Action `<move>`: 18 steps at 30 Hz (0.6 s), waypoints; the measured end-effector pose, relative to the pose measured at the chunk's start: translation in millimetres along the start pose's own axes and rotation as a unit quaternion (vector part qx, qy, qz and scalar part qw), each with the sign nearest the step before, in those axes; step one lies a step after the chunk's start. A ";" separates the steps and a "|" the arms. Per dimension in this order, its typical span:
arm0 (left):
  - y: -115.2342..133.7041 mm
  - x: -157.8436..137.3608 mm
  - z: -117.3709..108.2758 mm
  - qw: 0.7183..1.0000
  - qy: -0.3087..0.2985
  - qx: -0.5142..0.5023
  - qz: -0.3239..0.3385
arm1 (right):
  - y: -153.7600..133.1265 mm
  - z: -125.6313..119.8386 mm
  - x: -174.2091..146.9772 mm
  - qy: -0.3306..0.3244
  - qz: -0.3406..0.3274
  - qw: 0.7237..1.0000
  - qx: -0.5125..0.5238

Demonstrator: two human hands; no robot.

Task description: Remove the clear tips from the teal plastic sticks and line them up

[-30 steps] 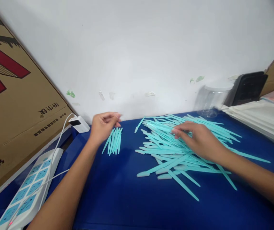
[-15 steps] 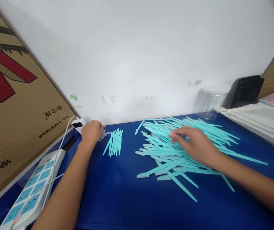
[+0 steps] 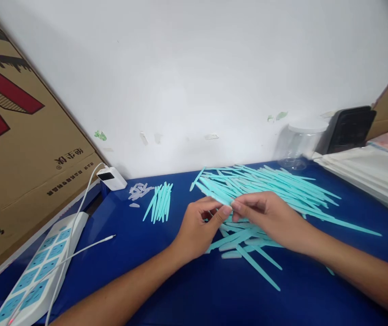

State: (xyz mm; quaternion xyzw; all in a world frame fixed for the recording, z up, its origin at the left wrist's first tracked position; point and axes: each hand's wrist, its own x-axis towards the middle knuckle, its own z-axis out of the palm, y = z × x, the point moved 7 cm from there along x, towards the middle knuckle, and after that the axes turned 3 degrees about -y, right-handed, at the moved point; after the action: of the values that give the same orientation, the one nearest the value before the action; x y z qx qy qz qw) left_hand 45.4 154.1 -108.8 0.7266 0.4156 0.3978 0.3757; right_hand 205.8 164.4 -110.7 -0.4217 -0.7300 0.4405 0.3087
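Observation:
Over the large pile of turquoise eyebrow razors (image 3: 282,188), my left hand (image 3: 198,226) and my right hand (image 3: 268,217) meet with fingertips nearly touching. Both pinch one eyebrow razor (image 3: 221,197), largely covered by the fingers. To the left lies a small bundle of turquoise razors (image 3: 161,203), roughly side by side. Beside that bundle is a little heap of translucent blade caps (image 3: 139,191), with one cap (image 3: 134,205) apart from it. Many razors in the large pile have pale, capped-looking ends.
A white power strip (image 3: 40,267) with cables runs along the left, near a small white device (image 3: 112,178). A cardboard box (image 3: 27,149) leans at the left. At the back right stand a clear jar (image 3: 295,145) and a black object (image 3: 350,129), with white packaging (image 3: 370,172) nearer.
My left hand has moved right from the cap heap, uncovering it, and joined my right hand at the razor. My right hand has drawn slightly back and lower with the razor.

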 end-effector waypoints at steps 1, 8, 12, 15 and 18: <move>-1.2 -2.0 1.0 1.000 0.005 -0.001 -0.010 | -2.4 4.0 -1.4 -0.017 -0.007 1.000 -0.001; -9.5 11.8 -34.7 0.998 0.015 0.041 -0.048 | -4.7 7.1 -2.2 -0.024 -0.034 0.997 -0.069; -13.6 28.3 -98.1 0.912 0.028 0.401 -0.079 | 0.0 -4.8 2.2 0.031 -0.038 0.991 -0.124; -36.3 30.6 -139.5 0.797 -0.016 0.567 -0.206 | 1.0 -9.1 3.1 0.043 -0.032 0.989 -0.134; -50.3 25.5 -155.9 0.742 -0.045 0.609 -0.276 | 0.1 -10.5 2.2 0.048 -0.035 0.988 -0.143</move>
State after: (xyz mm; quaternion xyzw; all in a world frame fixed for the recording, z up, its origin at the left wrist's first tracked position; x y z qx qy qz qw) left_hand -100.2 229.3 -83.6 0.6712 0.7344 -0.0946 -0.0346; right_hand 213.5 170.5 -106.2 -0.4561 -0.7843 0.2994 0.2952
